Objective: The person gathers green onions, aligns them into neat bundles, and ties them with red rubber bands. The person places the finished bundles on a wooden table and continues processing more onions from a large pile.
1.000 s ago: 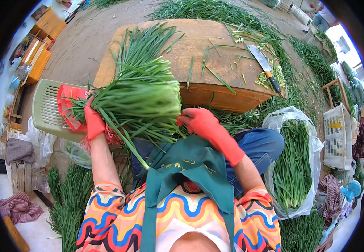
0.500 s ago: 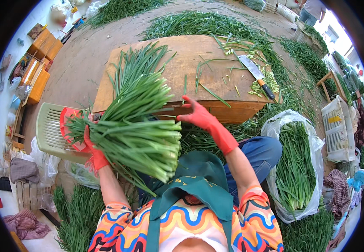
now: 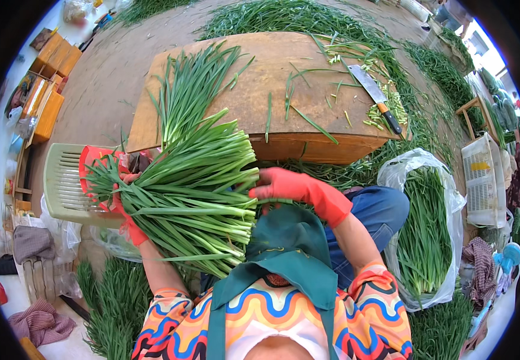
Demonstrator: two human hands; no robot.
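A large fanned bunch of garlic chives (image 3: 194,198) lies across my lap side, pale cut ends to the right and leaf tips to the left. My left hand (image 3: 125,207), in a red rubber glove, is closed round its leafy end; the leaves partly cover the fingers. Against the cut ends is my right hand (image 3: 275,185), gloved the same way, its fingers stretched out and slightly blurred. Another batch of chives (image 3: 194,90) rests on the left part of the wooden table (image 3: 260,66). A cleaver (image 3: 375,96) with a black handle lies at the table's right.
Trimmed stalk ends (image 3: 395,108) surround the cleaver. A plastic bag (image 3: 386,240) of chives stands at my right, a pale green plastic chair (image 3: 56,186) at my left. Heaped greens (image 3: 290,18) cover the floor beyond the table. A white crate (image 3: 482,180) is farther right.
My right hand has come down and left, from held apart with spread fingers to touching the cut ends. The bunch has shifted slightly left and its stalks are more fanned out.
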